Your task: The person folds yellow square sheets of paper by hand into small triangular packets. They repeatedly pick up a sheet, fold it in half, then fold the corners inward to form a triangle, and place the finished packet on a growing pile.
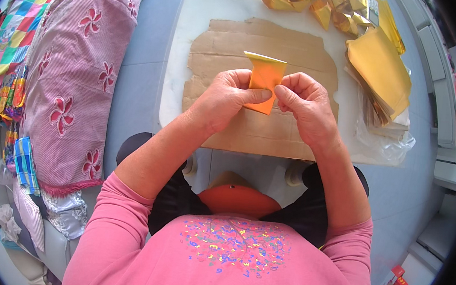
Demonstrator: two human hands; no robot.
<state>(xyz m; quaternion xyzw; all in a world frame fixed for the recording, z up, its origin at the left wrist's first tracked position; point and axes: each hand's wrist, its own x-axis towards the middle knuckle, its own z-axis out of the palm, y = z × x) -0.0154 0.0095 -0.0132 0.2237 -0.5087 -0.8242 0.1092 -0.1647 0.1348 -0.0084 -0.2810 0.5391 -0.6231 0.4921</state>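
Note:
A partly folded piece of gold paper is held up over a flattened cardboard sheet on the table. My left hand grips its left side, with the thumb lying across the front near the lower part. My right hand pinches the paper's right edge between thumb and fingers. The paper's top edge shows a pale rim and a point sticking out to the left. Folded gold paper pieces lie heaped at the table's far side. To the right rests a stack of flat gold paper sheets.
A phone-like device lies by the folded pieces. Clear plastic wrapping surrounds the base of the paper stack on the marble-look table. An orange-red rounded object is between the knees. At left, a pink flowered cloth covers a seat.

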